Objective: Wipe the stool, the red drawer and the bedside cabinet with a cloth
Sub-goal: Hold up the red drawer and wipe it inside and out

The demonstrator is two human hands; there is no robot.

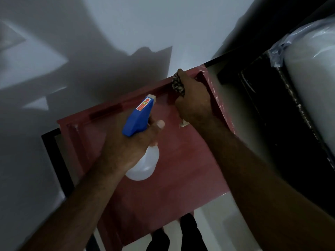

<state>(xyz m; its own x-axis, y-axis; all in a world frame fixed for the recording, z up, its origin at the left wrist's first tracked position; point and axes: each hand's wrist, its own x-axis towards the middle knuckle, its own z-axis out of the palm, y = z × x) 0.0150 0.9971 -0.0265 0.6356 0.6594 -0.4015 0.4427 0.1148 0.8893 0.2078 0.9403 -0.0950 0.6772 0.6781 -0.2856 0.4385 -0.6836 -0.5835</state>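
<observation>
A red drawer (pixel 183 169) lies open below me, its inside facing up. My right hand (pixel 194 100) grips a patterned cloth (pixel 178 86) and presses it against the drawer's far rim near the right corner. Over the drawer's middle, my left hand (pixel 130 147) holds a spray bottle (pixel 143 160) with a blue trigger head and a clear body, its nozzle pointing at the far rim. The stool is not in view.
A black frame (pixel 54 154) edges the drawer on the left. To the right are a dark bed base (pixel 272 109) and a plastic-wrapped mattress (pixel 311 84). A pale wall (pixel 126 24) stands behind. Dark feet (pixel 188 234) show on the floor below.
</observation>
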